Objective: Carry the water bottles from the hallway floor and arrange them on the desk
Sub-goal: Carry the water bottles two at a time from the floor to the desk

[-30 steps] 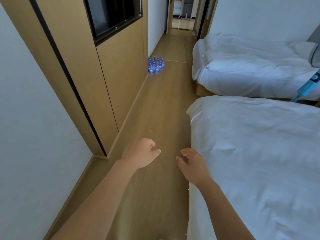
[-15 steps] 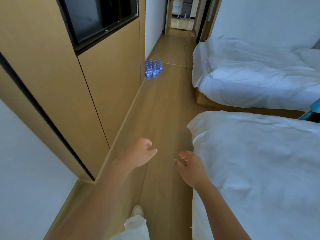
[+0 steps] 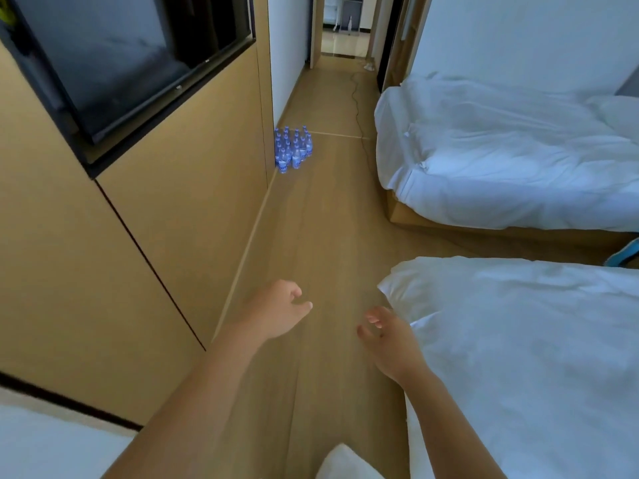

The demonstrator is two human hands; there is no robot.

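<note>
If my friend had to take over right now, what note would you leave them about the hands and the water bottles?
Left hand: holds nothing, fingers loosely curled, out over the floor.
Right hand: holds nothing, fingers relaxed, beside the corner of the near bed.
Water bottles: standing in a cluster on the wooden floor ahead, against the end of the wood-panelled wall.
Done: no bottle is in hand. The desk is not in view.
Left: walk to the cluster, pick bottles up, carry them to the desk, arrange them.
</note>
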